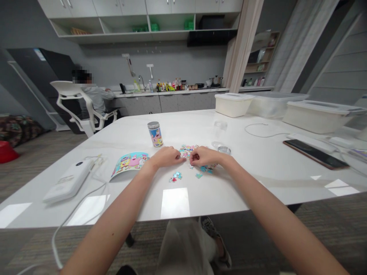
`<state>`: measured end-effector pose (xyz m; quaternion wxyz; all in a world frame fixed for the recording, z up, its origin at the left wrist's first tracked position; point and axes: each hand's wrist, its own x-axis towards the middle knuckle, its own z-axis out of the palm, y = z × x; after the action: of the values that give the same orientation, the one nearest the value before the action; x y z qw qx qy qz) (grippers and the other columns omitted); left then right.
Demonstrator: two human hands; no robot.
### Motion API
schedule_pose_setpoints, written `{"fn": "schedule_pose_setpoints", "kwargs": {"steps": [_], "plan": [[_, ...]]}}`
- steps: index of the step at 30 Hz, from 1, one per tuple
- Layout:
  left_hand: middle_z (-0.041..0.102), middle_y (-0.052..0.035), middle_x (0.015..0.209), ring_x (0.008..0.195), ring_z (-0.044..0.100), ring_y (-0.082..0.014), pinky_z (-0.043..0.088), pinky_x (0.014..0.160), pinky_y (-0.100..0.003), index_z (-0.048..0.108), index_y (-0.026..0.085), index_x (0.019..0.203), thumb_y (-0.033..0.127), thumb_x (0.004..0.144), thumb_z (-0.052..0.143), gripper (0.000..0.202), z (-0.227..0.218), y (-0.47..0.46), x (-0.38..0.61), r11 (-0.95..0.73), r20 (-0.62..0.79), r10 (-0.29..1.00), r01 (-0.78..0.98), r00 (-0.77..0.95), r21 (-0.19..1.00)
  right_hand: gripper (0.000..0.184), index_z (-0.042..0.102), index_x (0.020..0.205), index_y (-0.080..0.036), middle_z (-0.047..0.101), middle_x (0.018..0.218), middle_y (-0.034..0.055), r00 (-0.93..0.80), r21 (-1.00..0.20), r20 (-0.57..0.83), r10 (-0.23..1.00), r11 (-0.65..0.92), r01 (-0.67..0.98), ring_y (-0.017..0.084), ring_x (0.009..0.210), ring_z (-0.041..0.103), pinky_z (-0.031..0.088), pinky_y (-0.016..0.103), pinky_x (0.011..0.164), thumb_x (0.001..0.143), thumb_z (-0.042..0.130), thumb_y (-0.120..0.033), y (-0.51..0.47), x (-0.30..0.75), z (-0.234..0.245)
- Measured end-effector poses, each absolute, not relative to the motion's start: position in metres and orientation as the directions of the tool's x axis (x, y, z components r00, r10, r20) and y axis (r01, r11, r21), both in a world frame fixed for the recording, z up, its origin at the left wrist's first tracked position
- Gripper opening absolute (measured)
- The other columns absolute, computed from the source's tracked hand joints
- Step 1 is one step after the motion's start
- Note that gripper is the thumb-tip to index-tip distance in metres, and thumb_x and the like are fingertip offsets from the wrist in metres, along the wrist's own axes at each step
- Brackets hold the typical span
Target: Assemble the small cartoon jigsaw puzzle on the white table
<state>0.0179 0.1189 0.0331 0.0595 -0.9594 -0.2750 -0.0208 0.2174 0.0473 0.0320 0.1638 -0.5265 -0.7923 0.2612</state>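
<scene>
A loose pile of small jigsaw puzzle pieces [187, 149] in pink, blue and white lies on the white table, spreading behind and under my hands. At the pile's left edge rests my left hand [168, 156], fingers curled in; what they hold, if anything, is hidden. My right hand [205, 156] is over the pile's right part, thumb and fingertips pinched together on something too small to make out. Nearer me lies a small cluster of puzzle pieces [177, 175], with a single greenish piece [198, 175] to its right. A curved cartoon picture sheet [130, 162] stands left of my left forearm.
A cartoon-printed can [155, 134] with a metal lid stands behind my left hand. A clear plastic jar [220, 126] and a round lid [224, 150] are beyond my right. A phone [315, 153], storage boxes [233, 104], a white device [70, 179] and cables surround. A person [97, 97] sits far left.
</scene>
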Motion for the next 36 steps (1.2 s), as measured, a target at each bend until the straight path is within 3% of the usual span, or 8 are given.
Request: {"fn": "schedule_pose_setpoints", "kwargs": {"steps": [5, 12, 19, 27, 32, 36], "plan": [[0.07, -0.0102, 0.069, 0.065, 0.064, -0.0203, 0.035, 0.058, -0.029, 0.071, 0.018, 0.07, 0.05, 0.092, 0.038, 0.051, 0.03, 0.122, 0.014, -0.818, 0.098, 0.557, 0.565, 0.825, -0.105, 0.016, 0.071, 0.08, -0.016, 0.061, 0.063, -0.0008, -0.377, -0.541, -0.027, 0.926, 0.304, 0.784, 0.011, 0.059, 0.051, 0.039, 0.023, 0.056, 0.07, 0.06, -0.02, 0.043, 0.212, 0.04], [0.071, -0.0124, 0.074, 0.075, 0.066, -0.0239, 0.039, 0.064, -0.031, 0.072, 0.017, 0.077, 0.045, 0.094, 0.038, 0.047, 0.03, 0.117, 0.015, -0.799, 0.116, 0.586, 0.596, 0.802, -0.08, 0.01, 0.065, 0.077, -0.017, 0.062, 0.067, 0.0001, -0.416, -0.575, -0.075, 0.906, 0.301, 0.76, 0.011, 0.059, 0.052, 0.039, 0.023, 0.058, 0.071, 0.057, -0.016, 0.038, 0.205, 0.043], [0.07, -0.0088, 0.077, 0.078, 0.067, -0.0244, 0.039, 0.064, -0.029, 0.065, 0.021, 0.105, 0.041, 0.092, 0.044, 0.032, 0.027, 0.117, 0.014, -0.785, 0.169, 0.601, 0.617, 0.782, -0.064, 0.008, 0.063, 0.077, -0.017, 0.062, 0.067, 0.0, -0.397, -0.534, -0.064, 0.915, 0.305, 0.789, 0.012, 0.06, 0.051, 0.037, 0.023, 0.057, 0.074, 0.055, -0.014, 0.042, 0.205, 0.04], [0.065, -0.0011, 0.063, 0.065, 0.063, -0.0176, 0.038, 0.062, -0.026, 0.066, 0.021, 0.106, 0.041, 0.087, 0.051, 0.032, 0.033, 0.103, 0.017, -0.857, 0.164, 0.515, 0.501, 0.841, 0.121, 0.015, 0.07, 0.081, -0.017, 0.066, 0.071, 0.0007, -0.416, -0.487, -0.012, 0.909, 0.358, 0.797, 0.012, 0.062, 0.054, 0.039, 0.022, 0.06, 0.076, 0.056, -0.016, 0.048, 0.214, 0.038], [0.059, 0.0015, 0.055, 0.059, 0.06, -0.0148, 0.037, 0.059, -0.024, 0.069, 0.021, 0.101, 0.035, 0.086, 0.05, 0.028, 0.035, 0.096, 0.023, -0.889, 0.123, 0.454, 0.44, 0.882, 0.128, 0.017, 0.072, 0.085, -0.016, 0.067, 0.07, 0.0014, -0.377, -0.468, 0.0, 0.926, 0.333, 0.819, 0.012, 0.061, 0.054, 0.038, 0.023, 0.06, 0.076, 0.058, -0.019, 0.047, 0.224, 0.043], [0.061, 0.0008, 0.057, 0.059, 0.06, -0.015, 0.037, 0.06, -0.024, 0.068, 0.022, 0.098, 0.037, 0.087, 0.05, 0.026, 0.031, 0.099, 0.027, -0.877, 0.124, 0.48, 0.472, 0.868, 0.09, 0.013, 0.069, 0.079, -0.015, 0.064, 0.068, 0.0013, -0.373, -0.473, -0.01, 0.928, 0.324, 0.819, 0.011, 0.061, 0.052, 0.037, 0.023, 0.06, 0.077, 0.062, -0.026, 0.046, 0.231, 0.044]]}}
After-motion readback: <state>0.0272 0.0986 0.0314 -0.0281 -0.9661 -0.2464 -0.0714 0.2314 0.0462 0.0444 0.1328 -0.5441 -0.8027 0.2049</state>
